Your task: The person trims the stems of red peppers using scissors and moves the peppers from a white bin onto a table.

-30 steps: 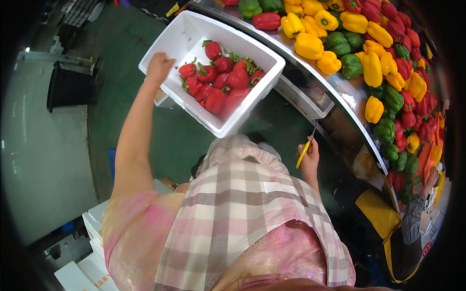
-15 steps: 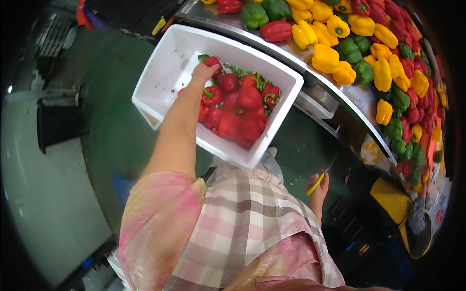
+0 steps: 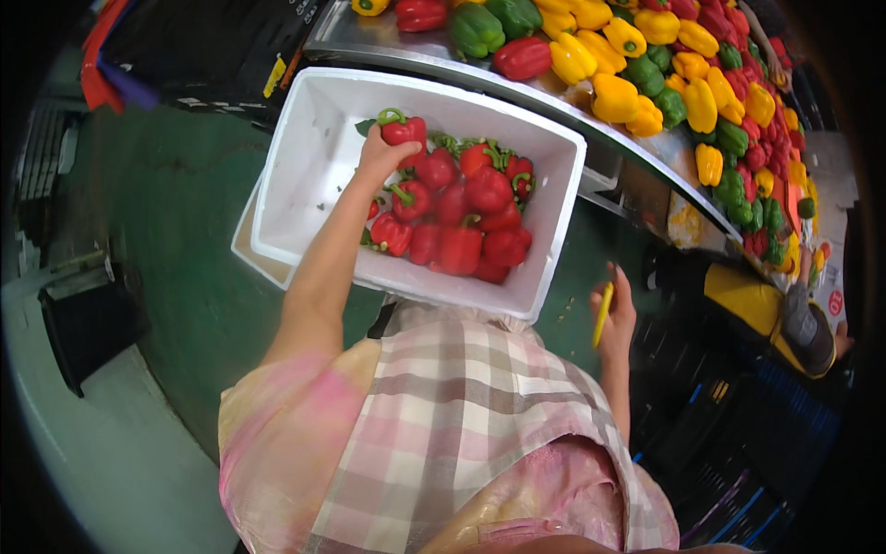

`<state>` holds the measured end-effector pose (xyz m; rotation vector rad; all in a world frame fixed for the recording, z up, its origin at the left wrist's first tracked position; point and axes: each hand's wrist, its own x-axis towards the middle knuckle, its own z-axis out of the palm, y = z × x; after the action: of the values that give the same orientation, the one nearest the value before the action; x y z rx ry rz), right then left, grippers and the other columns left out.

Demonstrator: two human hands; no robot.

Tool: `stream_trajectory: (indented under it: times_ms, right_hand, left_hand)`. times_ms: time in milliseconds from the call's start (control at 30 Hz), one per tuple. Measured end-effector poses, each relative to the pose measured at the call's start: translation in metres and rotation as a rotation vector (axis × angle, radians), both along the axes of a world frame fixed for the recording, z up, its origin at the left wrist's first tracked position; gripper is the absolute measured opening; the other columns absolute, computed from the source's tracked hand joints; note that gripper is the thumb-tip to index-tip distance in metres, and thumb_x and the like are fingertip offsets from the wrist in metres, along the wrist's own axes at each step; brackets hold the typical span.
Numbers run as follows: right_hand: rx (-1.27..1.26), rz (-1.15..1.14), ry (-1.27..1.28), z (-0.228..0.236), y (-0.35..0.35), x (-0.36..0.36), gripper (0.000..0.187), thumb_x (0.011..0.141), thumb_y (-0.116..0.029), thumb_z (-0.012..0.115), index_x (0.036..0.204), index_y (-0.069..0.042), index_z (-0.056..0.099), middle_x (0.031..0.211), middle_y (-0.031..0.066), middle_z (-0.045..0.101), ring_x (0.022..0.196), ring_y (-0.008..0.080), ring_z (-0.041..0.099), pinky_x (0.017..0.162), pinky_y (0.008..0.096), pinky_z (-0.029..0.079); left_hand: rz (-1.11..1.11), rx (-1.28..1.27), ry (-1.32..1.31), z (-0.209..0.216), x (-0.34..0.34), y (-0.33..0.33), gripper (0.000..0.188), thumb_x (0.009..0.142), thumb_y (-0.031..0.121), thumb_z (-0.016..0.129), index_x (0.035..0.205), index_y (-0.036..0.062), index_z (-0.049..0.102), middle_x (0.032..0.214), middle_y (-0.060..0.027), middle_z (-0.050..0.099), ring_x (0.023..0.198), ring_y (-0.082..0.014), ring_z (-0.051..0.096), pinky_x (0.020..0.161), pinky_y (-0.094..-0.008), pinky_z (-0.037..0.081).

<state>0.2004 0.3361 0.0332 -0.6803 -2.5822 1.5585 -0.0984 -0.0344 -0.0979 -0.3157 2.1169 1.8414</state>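
My left hand (image 3: 377, 157) is inside the white foam box (image 3: 305, 217), closed round a red bell pepper (image 3: 406, 132) with its green stem upward. Beside and below it lie several more red bell peppers (image 3: 460, 249), packed toward the right side of the box. My right hand (image 3: 618, 319) hangs to the right of the box, closed round a slim yellow-handled tool (image 3: 603, 316). The tool's far end is hard to make out now.
A metal-edged stand (image 3: 637, 157) curves beyond the box, heaped with yellow peppers (image 3: 614, 97), green peppers (image 3: 477, 30) and red ones. Dark crates (image 3: 711, 462) stand at the lower right. At the right, another person in a yellow apron (image 3: 743, 295) is by the stand. A black bin (image 3: 88, 323) is at the left.
My left hand has raised the pepper slightly, and its green stem now shows. My right hand has come up, with the yellow handle more upright. The whole view has shifted a little.
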Motion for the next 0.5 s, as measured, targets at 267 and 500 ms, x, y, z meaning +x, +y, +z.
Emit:
stream_trajectory:
  times_ms: [267, 500]
  right_hand:
    - [0.501, 0.643, -0.023, 0.057, -0.095, -0.107, 0.057, 0.081, -0.040, 0.078, 0.130, -0.017, 0.060, 0.103, 0.0118, 0.066, 0.080, 0.0334, 0.067, 0.069, 0.0408, 0.055]
    - [0.606, 0.804, -0.037, 0.051, -0.105, -0.114, 0.050, 0.085, -0.037, 0.074, 0.128, -0.014, 0.061, 0.099, 0.0125, 0.067, 0.079, 0.0346, 0.068, 0.068, 0.0416, 0.055]
  left_hand:
    - [-0.555, 0.033, 0.167, 0.117, 0.073, -0.003, 0.085, 0.068, 0.016, 0.082, 0.142, 0.0031, 0.043, 0.127, -0.0144, 0.061, 0.116, -0.0250, 0.061, 0.101, -0.0346, 0.048]
    - [-0.684, -0.091, 0.256, 0.128, 0.093, -0.008, 0.082, 0.066, 0.017, 0.081, 0.139, 0.0038, 0.046, 0.124, -0.0151, 0.061, 0.114, -0.0271, 0.061, 0.100, -0.0365, 0.048]
